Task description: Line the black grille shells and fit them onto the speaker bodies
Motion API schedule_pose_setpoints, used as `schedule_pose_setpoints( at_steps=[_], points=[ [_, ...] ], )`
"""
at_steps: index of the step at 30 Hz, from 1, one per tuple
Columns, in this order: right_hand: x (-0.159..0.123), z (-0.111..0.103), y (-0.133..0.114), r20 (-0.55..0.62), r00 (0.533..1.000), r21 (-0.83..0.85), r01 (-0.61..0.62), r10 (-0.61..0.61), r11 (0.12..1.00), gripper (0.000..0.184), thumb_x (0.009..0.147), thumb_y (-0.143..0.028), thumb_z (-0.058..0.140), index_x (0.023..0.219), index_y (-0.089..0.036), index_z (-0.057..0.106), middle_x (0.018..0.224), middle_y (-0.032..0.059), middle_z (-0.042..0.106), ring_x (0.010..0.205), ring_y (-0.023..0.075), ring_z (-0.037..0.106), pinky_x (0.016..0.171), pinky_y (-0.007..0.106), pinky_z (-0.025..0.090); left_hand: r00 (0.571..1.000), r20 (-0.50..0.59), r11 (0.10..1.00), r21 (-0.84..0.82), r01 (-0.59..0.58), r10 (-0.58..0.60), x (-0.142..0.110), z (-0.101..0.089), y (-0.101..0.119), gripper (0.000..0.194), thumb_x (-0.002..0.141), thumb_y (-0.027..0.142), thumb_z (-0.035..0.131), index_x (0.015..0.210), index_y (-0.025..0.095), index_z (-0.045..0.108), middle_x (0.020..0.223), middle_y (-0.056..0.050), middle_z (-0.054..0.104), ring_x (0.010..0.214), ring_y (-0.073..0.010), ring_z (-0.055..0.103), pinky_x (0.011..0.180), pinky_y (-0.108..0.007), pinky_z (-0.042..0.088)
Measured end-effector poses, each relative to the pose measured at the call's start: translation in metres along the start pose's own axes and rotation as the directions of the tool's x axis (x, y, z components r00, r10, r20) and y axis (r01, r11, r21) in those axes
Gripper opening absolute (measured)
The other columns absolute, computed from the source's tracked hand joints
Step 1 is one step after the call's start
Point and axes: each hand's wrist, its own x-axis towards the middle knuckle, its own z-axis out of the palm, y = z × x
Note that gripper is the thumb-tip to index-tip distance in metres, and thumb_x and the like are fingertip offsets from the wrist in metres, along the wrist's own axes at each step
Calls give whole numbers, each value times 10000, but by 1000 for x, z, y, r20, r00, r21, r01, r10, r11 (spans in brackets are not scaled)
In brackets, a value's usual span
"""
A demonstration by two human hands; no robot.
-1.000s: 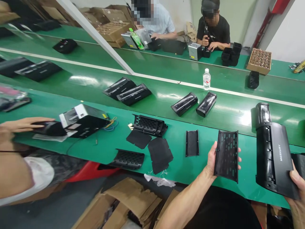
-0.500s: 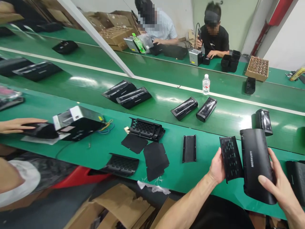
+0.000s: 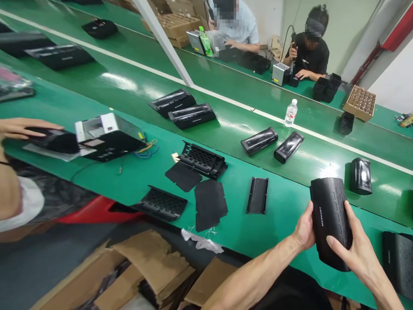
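We have the black casing [image 3: 332, 224] between both hands, tilted above the near edge of the green workbench [image 3: 284, 211], with its MERKURY lettering facing us. Our left hand [image 3: 305, 228] grips one long side, its thumb lying along that side; its other fingers are mostly hidden, so we cannot tell whether they are spread. Our right hand [image 3: 359, 243] has its thumb bent across the front face and a finger against the opposite side; the rest are out of sight. We judge the step in hand to be a two-handed hold or press, and any next move to call for even support on both sides. The narrow tray-like part [image 3: 257, 196] lies apart, towards the workbench's far edge.
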Motion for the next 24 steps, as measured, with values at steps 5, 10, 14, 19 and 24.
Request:
schedule_pose_setpoints(
  at_steps=[5, 10, 14, 19, 24],
  points=[
    [2, -3, 4, 30, 999, 49, -18, 17, 999, 1079, 879, -609, 718, 1747, -331, 142, 1684, 138, 420, 1523, 444, 439, 1189, 626, 425, 998, 8, 997, 43, 62, -62, 6, -4, -5, 776, 973, 743, 544, 1373, 101, 721, 1376, -194, 738, 1454, -360, 567, 1287, -486, 349],
    [22, -25, 9, 155, 988, 191, -38, 8, 981, 1085, 885, -628, 730, 1743, -315, 146, 1756, 119, 320, 1593, 393, 336, 1272, 617, 308, 998, 2, 995, 69, 67, -67, 17, -8, 2, 689, 911, 710, 687, 1347, 177, 716, 1379, -157, 736, 1390, -363, 607, 1201, -502, 436],
    [16, -35, 17, 161, 987, 351, -60, 3, 934, 1001, 884, -658, 728, 1713, -343, 263, 1755, 108, 323, 1579, 403, 363, 1239, 602, 367, 998, -56, 993, 119, 16, -9, 20, -10, 22, 800, 729, 526, 920, 1432, 293, 617, 1237, -89, 769, 1129, -332, 713, 925, -454, 565],
    [-16, 3, 22, -259, 965, 309, 44, 40, 950, 1213, 765, -640, 853, 1705, -333, 151, 1765, 144, 199, 1577, 451, 310, 1213, 630, 382, 982, -100, 971, 195, -138, 160, 22, 0, 27, 864, 661, 525, 948, 1403, 328, 555, 1224, -61, 732, 1038, -284, 696, 802, -380, 570],
    [-10, 15, 38, -335, 932, 313, -27, 137, 949, 892, 750, -647, 835, 1475, -288, 460, 1473, 147, 520, 1268, 396, 574, 1067, 592, 506, 963, -197, 899, 431, -82, 182, 29, -4, 51, 924, 618, 594, 951, 1383, 342, 498, 1328, -73, 656, 1109, -302, 666, 885, -468, 572]
  ],
)
